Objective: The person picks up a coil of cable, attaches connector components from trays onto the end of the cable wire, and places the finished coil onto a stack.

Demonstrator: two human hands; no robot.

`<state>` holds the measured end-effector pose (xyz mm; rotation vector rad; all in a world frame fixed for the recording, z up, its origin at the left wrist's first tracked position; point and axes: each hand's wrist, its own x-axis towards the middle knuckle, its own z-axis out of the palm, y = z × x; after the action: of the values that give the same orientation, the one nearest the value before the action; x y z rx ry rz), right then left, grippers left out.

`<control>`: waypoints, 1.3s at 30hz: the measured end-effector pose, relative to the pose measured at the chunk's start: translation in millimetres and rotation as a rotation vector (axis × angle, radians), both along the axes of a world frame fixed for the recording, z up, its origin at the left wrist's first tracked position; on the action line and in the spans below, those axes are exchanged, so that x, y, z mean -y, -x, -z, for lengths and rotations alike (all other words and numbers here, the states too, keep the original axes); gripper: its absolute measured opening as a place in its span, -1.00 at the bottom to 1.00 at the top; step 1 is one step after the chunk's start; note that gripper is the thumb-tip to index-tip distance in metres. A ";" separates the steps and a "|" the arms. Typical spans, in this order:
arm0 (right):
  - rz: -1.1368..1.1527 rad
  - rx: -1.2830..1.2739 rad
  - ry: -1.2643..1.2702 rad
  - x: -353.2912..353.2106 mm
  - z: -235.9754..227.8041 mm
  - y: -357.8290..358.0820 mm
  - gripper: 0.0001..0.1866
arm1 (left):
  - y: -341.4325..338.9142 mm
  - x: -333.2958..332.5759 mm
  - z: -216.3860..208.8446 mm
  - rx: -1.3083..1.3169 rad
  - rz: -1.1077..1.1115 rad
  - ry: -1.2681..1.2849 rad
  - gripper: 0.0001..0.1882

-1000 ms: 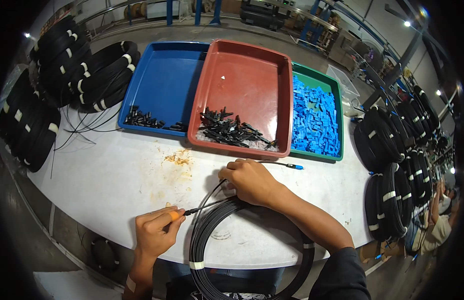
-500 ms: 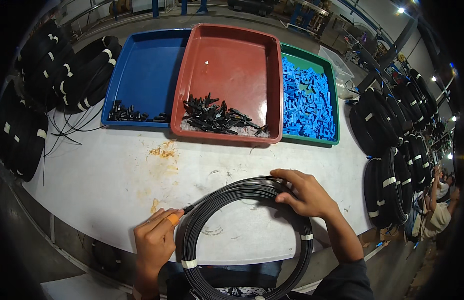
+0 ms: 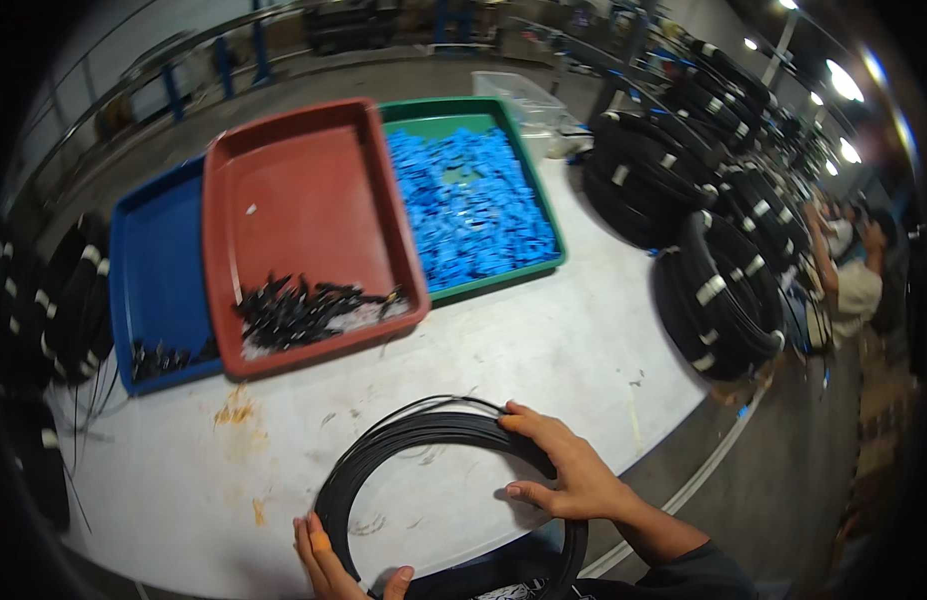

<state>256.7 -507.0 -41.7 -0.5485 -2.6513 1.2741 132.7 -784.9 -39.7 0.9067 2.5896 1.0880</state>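
Observation:
A coil of thin black cable [image 3: 328, 500] stands over the near edge of the white table, its lower part cut off by the picture's edge. My left hand [image 3: 333, 570] grips its lower left side, fingers outside and thumb inside the ring. An orange wrap is on one of its fingers. Across the upper right of the coil lies my right hand [image 3: 573, 470], fingers over the outer turns and thumb inside the ring. One or two strands stand slightly loose along the top, running to the right fingertips.
Beyond the coil, a red tray [image 3: 293, 190] holds black connector-like parts, between a blue tray [image 3: 158, 270] with similar parts and a green tray [image 3: 553, 225] of small blue pieces. Banded black coils [image 3: 718, 290] stand right, others [image 3: 78, 300] left. Another person [image 3: 848, 280] is far right.
The view has swung right, so the trays sit further left. My left hand has left the cable's end and now holds the coil's left side. My right hand stays on the upper right.

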 end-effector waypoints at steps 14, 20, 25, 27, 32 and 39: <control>0.480 -0.204 -0.067 -18.8 -10.1 -91.2 -0.26 | 37.9 -82.9 -9.0 0.132 0.326 -0.210 -0.22; 0.684 -0.170 -0.519 -78.4 -107.7 -181.0 -0.31 | 32.2 -263.8 -65.9 0.223 0.791 -0.477 -0.21; 0.964 -0.018 -0.732 -167.8 -162.1 -233.2 -0.27 | 3.8 -468.3 -114.4 0.183 1.192 -0.469 -0.13; 1.034 0.036 -0.718 -207.6 -171.5 -256.1 -0.24 | -22.8 -530.8 -133.1 0.445 1.233 -0.364 -0.13; 1.178 0.192 -0.554 -275.5 -178.1 -269.3 -0.30 | -52.3 -663.1 -114.3 0.293 1.324 -0.218 -0.12; 1.383 0.266 -0.462 -325.1 -117.8 -299.8 -0.36 | -94.3 -702.2 -101.9 -0.309 1.357 -0.259 -0.15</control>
<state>556.5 -181.9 76.0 -1.9757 -1.7257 0.1582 227.1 -82.6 62.2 2.4265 1.2785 0.8092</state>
